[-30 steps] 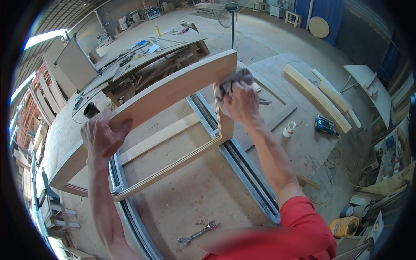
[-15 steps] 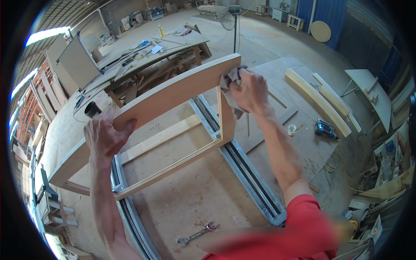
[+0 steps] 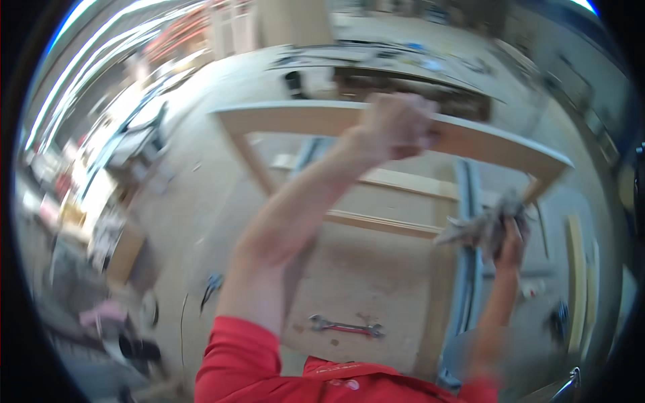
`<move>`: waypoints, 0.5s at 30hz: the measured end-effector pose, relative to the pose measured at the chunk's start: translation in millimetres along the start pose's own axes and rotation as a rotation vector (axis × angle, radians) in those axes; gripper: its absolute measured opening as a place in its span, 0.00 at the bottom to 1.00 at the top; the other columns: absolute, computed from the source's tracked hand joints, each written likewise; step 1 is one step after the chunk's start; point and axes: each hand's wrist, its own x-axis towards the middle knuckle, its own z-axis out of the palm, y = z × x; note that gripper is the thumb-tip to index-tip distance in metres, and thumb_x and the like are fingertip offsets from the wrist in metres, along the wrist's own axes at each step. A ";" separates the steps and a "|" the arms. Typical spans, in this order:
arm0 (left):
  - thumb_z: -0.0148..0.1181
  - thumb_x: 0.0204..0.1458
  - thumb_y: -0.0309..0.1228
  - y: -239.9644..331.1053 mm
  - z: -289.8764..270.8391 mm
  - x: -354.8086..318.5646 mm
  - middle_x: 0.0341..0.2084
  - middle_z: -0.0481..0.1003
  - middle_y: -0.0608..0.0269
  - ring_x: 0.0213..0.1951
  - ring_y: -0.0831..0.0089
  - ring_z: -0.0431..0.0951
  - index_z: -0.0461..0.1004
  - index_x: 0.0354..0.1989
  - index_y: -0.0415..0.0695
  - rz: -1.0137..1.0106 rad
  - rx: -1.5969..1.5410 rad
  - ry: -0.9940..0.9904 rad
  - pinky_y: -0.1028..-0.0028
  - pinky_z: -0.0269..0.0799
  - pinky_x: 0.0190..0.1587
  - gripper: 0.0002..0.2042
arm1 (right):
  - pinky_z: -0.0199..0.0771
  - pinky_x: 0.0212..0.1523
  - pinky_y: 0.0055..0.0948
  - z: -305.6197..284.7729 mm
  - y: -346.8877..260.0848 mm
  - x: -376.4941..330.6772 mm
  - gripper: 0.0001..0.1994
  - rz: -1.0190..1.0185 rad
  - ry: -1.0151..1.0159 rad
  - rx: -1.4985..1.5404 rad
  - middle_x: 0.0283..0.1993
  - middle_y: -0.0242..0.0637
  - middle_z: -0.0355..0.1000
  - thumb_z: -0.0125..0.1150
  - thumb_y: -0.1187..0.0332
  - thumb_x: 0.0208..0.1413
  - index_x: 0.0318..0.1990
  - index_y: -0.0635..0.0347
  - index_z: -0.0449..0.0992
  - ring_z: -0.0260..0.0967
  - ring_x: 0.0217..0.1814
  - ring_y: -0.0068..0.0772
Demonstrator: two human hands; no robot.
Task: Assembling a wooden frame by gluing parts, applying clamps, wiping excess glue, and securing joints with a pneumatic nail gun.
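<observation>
A light wooden frame (image 3: 302, 119) stands tilted across metal rails (image 3: 463, 285). My left hand (image 3: 401, 126) is closed over the top edge of its wide upper board, near the middle. At the frame's right end my right hand (image 3: 512, 245) grips a crumpled grey rag (image 3: 494, 223). The rag hangs beside the frame's right side piece; I cannot tell whether it touches the wood. On the floor between me and the frame lies a double-ended wrench (image 3: 346, 327). The picture is smeared by motion, so finger details are soft.
Beyond the frame is a low workbench (image 3: 376, 55) with scattered tools, and a black cup (image 3: 294, 84) stands near it. Long wooden pieces (image 3: 576, 282) lie at the right. A blue-handled tool (image 3: 212, 285) rests on the floor at left, near piled boxes and clutter.
My view has swung left. My right hand and the rag have moved down from the frame's upper right corner. My left hand now grips nearer the middle of the upper board.
</observation>
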 end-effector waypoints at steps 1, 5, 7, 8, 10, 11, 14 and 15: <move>0.58 0.60 0.51 -0.3 -12.3 -15.4 0.41 0.82 0.52 0.46 0.54 0.84 0.78 0.42 0.44 -0.074 -0.019 -0.029 0.55 0.80 0.48 0.20 | 0.82 0.47 0.34 15.5 20.7 -10.8 0.12 0.018 -0.047 -0.009 0.49 0.37 0.77 0.58 0.71 0.67 0.56 0.60 0.74 0.77 0.49 0.32; 0.59 0.61 0.53 -55.7 -49.8 -79.0 0.39 0.81 0.51 0.42 0.52 0.83 0.78 0.42 0.44 -0.174 0.018 -0.171 0.53 0.79 0.47 0.21 | 0.81 0.46 0.32 97.3 68.3 -50.4 0.15 0.157 -0.037 -0.019 0.49 0.38 0.75 0.61 0.70 0.65 0.57 0.60 0.72 0.76 0.48 0.31; 0.57 0.61 0.54 -102.0 -72.4 -108.4 0.40 0.82 0.49 0.45 0.52 0.83 0.80 0.44 0.43 -0.216 0.006 -0.243 0.54 0.79 0.48 0.24 | 0.80 0.39 0.26 180.2 82.3 -70.5 0.10 0.121 0.049 0.038 0.38 0.34 0.77 0.60 0.73 0.59 0.47 0.64 0.79 0.77 0.36 0.28; 0.55 0.62 0.56 -126.0 -86.2 -127.8 0.41 0.83 0.47 0.49 0.52 0.84 0.81 0.47 0.43 -0.253 -0.005 -0.316 0.55 0.79 0.50 0.26 | 0.80 0.39 0.26 214.2 77.5 -77.8 0.09 0.129 -0.147 0.020 0.37 0.34 0.77 0.60 0.73 0.59 0.45 0.63 0.79 0.77 0.36 0.27; 0.58 0.61 0.58 -162.5 -99.9 -154.3 0.31 0.82 0.50 0.41 0.56 0.84 0.83 0.40 0.41 -0.330 -0.049 -0.318 0.58 0.78 0.46 0.27 | 0.79 0.37 0.25 271.4 63.7 -86.3 0.07 0.103 -0.397 -0.018 0.36 0.33 0.77 0.61 0.73 0.60 0.44 0.64 0.80 0.76 0.35 0.26; 0.58 0.61 0.58 -180.3 -104.1 -161.6 0.31 0.82 0.50 0.41 0.56 0.84 0.83 0.40 0.41 -0.319 -0.058 -0.320 0.58 0.78 0.46 0.27 | 0.78 0.35 0.25 298.0 61.3 -89.5 0.07 0.075 -0.454 -0.037 0.36 0.32 0.77 0.62 0.72 0.61 0.44 0.64 0.79 0.75 0.34 0.25; 0.62 0.59 0.60 -234.2 -107.8 -182.1 0.21 0.77 0.53 0.31 0.62 0.80 0.82 0.32 0.39 -0.312 -0.303 -0.361 0.59 0.75 0.40 0.30 | 0.77 0.37 0.24 371.2 65.2 -97.7 0.07 -0.009 -0.489 -0.040 0.36 0.33 0.78 0.61 0.72 0.60 0.43 0.66 0.81 0.75 0.35 0.24; 0.62 0.59 0.60 -238.7 -108.8 -180.5 0.21 0.77 0.53 0.31 0.62 0.80 0.82 0.32 0.39 -0.298 -0.312 -0.361 0.59 0.75 0.40 0.30 | 0.77 0.37 0.25 392.9 66.0 -96.7 0.08 -0.013 -0.506 -0.005 0.35 0.34 0.78 0.62 0.72 0.59 0.42 0.66 0.81 0.75 0.35 0.23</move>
